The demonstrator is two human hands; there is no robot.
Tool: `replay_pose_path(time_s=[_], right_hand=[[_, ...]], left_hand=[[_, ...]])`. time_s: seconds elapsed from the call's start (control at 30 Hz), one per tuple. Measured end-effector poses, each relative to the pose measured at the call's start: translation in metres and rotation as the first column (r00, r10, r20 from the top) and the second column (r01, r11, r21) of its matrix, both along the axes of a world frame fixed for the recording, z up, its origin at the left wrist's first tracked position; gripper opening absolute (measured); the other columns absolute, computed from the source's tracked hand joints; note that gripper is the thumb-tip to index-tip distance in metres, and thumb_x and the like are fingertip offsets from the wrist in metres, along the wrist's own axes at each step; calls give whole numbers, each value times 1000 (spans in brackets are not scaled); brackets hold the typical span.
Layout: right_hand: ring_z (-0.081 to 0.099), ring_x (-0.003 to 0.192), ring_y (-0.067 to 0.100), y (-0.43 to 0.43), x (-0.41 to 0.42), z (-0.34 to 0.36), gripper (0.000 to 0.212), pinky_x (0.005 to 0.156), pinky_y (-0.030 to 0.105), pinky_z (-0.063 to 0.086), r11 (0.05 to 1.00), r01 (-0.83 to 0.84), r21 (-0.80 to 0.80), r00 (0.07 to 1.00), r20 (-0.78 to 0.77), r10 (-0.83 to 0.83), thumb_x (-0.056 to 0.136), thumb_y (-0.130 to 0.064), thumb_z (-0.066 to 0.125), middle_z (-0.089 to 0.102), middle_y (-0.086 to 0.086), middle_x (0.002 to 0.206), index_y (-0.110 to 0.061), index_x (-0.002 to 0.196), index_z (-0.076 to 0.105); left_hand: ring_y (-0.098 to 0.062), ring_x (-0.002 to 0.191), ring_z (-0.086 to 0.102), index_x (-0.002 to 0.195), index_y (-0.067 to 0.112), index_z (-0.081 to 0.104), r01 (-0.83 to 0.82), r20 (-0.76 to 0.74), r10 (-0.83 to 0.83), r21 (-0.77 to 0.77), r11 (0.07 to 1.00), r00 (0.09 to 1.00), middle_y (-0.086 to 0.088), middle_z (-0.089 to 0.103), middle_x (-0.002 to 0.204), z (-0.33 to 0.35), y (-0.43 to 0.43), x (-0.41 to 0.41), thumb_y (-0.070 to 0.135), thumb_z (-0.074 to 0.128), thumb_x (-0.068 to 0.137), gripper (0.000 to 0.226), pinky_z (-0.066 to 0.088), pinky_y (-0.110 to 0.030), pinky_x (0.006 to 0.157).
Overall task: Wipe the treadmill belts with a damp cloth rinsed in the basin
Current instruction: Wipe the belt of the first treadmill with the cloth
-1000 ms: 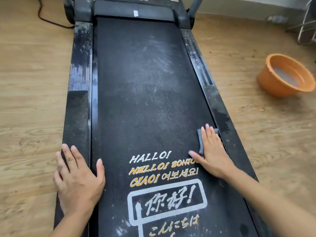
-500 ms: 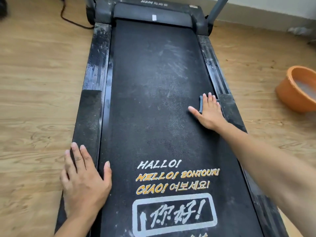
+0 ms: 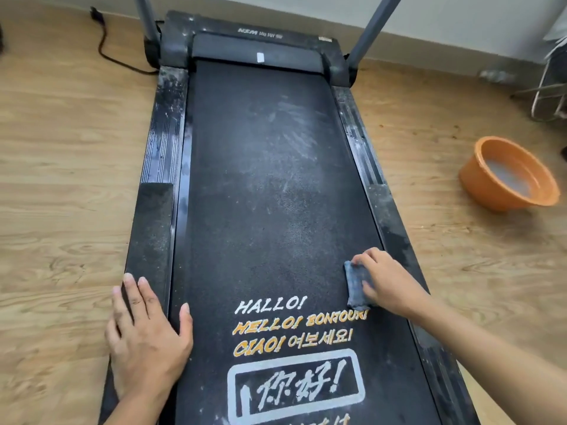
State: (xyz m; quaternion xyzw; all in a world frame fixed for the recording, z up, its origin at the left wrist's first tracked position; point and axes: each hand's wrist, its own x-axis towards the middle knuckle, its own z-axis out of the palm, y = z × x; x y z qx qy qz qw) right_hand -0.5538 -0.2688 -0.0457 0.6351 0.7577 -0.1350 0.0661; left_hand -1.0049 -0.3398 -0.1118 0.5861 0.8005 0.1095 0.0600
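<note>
The black treadmill belt (image 3: 270,185) runs up the middle of the head view, dusty with pale smears toward its far end and printed greetings near me. My right hand (image 3: 388,282) presses a small folded grey-blue cloth (image 3: 355,285) onto the belt near its right edge, just above the printed words. My left hand (image 3: 147,338) lies flat with fingers spread on the treadmill's left side rail (image 3: 153,216), thumb reaching onto the belt edge. An orange basin (image 3: 509,176) holding cloudy water stands on the floor to the right.
The right side rail (image 3: 383,204) is dusty and scuffed. Two grey uprights (image 3: 372,29) rise from the motor cover (image 3: 257,47) at the far end. A black power cable (image 3: 107,53) trails on the wooden floor at the back left. White metal legs (image 3: 549,96) stand at the far right.
My right hand went up the belt's right side with the cloth, then came back toward me, fingers now curled over the cloth. The left hand stayed on the left rail.
</note>
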Motion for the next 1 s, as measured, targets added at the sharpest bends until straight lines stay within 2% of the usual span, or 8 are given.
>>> replay_pose_path(time_s=[0.17, 0.33, 0.43, 0.53, 0.6, 0.7, 0.87, 1.0], right_hand=[[52, 76, 11, 52, -5, 36, 26, 70, 36, 39, 997, 55, -61, 982, -179, -65, 72, -10, 68, 53, -5, 80, -25, 69, 47], [66, 102, 21, 140, 1, 67, 31, 87, 37, 49, 928, 349, 127, 856, -446, -261, 77, 2, 65, 69, -1, 112, -19, 69, 43], [64, 110, 28, 167, -7, 59, 25, 83, 37, 47, 931, 329, 161, 915, -297, -272, 78, -5, 64, 68, 5, 108, -18, 71, 44], [49, 123, 35, 156, -24, 18, 20, 98, 42, 45, 967, 240, -89, 966, 126, -228, 83, -29, 70, 49, 9, 126, -17, 89, 55], [44, 127, 38, 156, -29, 4, 36, 104, 48, 44, 952, 306, -19, 933, 203, -296, 87, -42, 63, 44, 13, 134, -13, 108, 62], [43, 133, 42, 176, -37, 2, 47, 108, 53, 42, 889, 399, 226, 910, 24, -415, 95, -42, 53, 47, 19, 137, -7, 125, 58], [2, 162, 26, 179, -63, -43, 96, 130, 45, 3, 884, 437, 166, 900, -74, -430, 100, -76, 23, 4, 12, 175, -7, 166, 14], [-3, 162, 25, 186, -116, -45, 109, 131, 45, 0, 862, 490, 131, 871, -116, -478, 93, -87, 16, -1, 12, 176, -6, 167, 6]], left_hand=[[-40, 159, 19, 164, 1, 21, -7, -9, 7, 48, 999, 1000, -15, 9, 176, -1, 0, 2, 54, 32, 98, 86, 31, -64, 111], [-39, 158, 23, 165, 3, 21, -22, -8, 23, 101, 995, 1000, -13, 12, 176, -7, 1, 1, 54, 33, 99, 84, 35, -62, 108], [-39, 158, 25, 164, 3, 23, -25, -6, 26, 119, 993, 1000, -14, 14, 175, -9, 2, 2, 55, 35, 98, 85, 35, -62, 108], [-39, 157, 27, 164, 3, 24, -21, -19, 23, 125, 992, 1000, -14, 16, 175, -11, 3, 0, 55, 36, 98, 85, 36, -61, 108], [-39, 157, 27, 164, 3, 25, -25, -25, 28, 136, 990, 999, -13, 16, 175, -12, 3, 0, 55, 36, 98, 84, 37, -61, 107], [-39, 157, 27, 163, 2, 27, -15, -36, 19, 127, 992, 999, -14, 17, 174, -14, 3, 0, 55, 37, 98, 85, 36, -61, 109], [-40, 156, 30, 163, 1, 27, -14, -56, 23, 147, 989, 998, -15, 18, 174, -19, 2, -3, 55, 36, 99, 84, 39, -61, 107], [-40, 158, 26, 163, -1, 28, -7, -47, 12, 100, 995, 999, -16, 17, 174, -17, 3, -3, 54, 38, 96, 87, 36, -61, 111]])
